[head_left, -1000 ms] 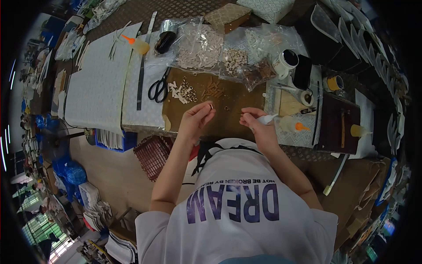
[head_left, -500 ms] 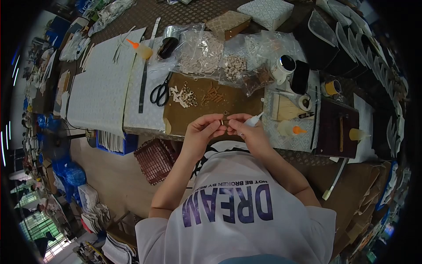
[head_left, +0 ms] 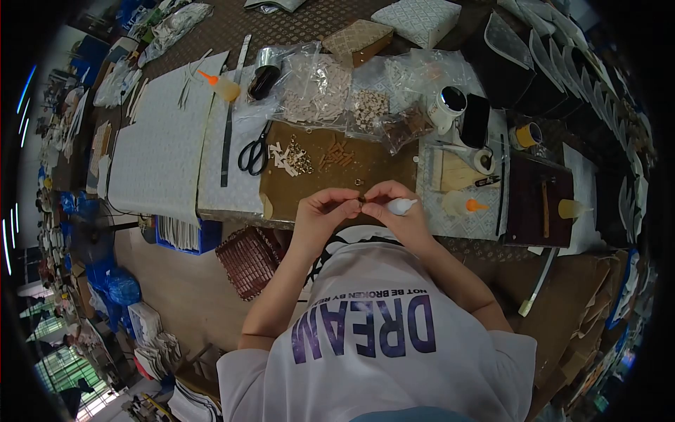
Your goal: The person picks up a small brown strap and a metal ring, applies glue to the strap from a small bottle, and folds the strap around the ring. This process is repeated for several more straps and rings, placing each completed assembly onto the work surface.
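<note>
My left hand (head_left: 325, 213) and my right hand (head_left: 401, 219) meet above the front edge of a brown work mat (head_left: 281, 199). Thumbs and forefingers of both are pinched on a small dark metal-looking piece (head_left: 362, 200), mostly covered by the fingertips. A small white squeeze bottle (head_left: 401, 206) is also tucked in my right hand, its tip pointing right. Just beyond the fingers lies a small metal ring fitting (head_left: 358, 182). Farther back on the mat are a pile of brown strips (head_left: 337, 156) and a pile of pale strips with metal fittings (head_left: 292, 157).
Black-handled scissors (head_left: 254, 155) lie left of the mat. Plastic bags of small parts (head_left: 320, 91) line its back. To the right are a white mug (head_left: 445, 111), a black phone (head_left: 474, 121), an orange-tipped bottle (head_left: 460, 204) and a hammer (head_left: 545, 207) on a dark board (head_left: 524, 190).
My fingertips have drawn closer together around the small piece, now more hidden. The white bottle has turned, its tip swinging lower. The view has shifted slightly.
</note>
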Motion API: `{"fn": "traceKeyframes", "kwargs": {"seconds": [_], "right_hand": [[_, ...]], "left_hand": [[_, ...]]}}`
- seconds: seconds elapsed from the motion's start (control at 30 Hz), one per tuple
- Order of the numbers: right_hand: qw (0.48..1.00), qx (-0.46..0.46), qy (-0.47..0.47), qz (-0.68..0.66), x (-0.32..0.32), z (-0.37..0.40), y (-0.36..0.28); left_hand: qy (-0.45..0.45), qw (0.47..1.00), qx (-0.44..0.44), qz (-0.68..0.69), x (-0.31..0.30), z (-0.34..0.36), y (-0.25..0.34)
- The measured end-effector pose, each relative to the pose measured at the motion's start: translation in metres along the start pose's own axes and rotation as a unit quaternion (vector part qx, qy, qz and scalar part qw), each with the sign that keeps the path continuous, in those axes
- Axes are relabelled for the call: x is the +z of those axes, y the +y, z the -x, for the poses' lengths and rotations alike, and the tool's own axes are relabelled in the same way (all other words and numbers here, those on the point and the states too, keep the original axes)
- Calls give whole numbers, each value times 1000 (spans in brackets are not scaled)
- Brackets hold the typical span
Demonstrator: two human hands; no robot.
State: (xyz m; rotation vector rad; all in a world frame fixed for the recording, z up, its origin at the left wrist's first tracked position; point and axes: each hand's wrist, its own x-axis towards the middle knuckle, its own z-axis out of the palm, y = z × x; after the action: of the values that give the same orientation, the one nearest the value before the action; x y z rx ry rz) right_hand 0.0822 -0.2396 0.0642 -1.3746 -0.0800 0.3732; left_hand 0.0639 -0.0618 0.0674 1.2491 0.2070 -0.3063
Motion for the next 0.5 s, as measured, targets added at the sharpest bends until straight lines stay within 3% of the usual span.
{"fn": "traceKeyframes", "kwargs": {"seconds": [0.1,0.3,0.5], "right_hand": [[995,2,-8,95,0,-1,-1],[996,81,-16,-26,8,-7,0],[992,87,-91,23,18,-16,-1]], "left_hand": [[22,999,3,-32,2,2,-2],[58,990,-58,115,3,11,3],[82,993,5,85,-20,21,-2]]}}
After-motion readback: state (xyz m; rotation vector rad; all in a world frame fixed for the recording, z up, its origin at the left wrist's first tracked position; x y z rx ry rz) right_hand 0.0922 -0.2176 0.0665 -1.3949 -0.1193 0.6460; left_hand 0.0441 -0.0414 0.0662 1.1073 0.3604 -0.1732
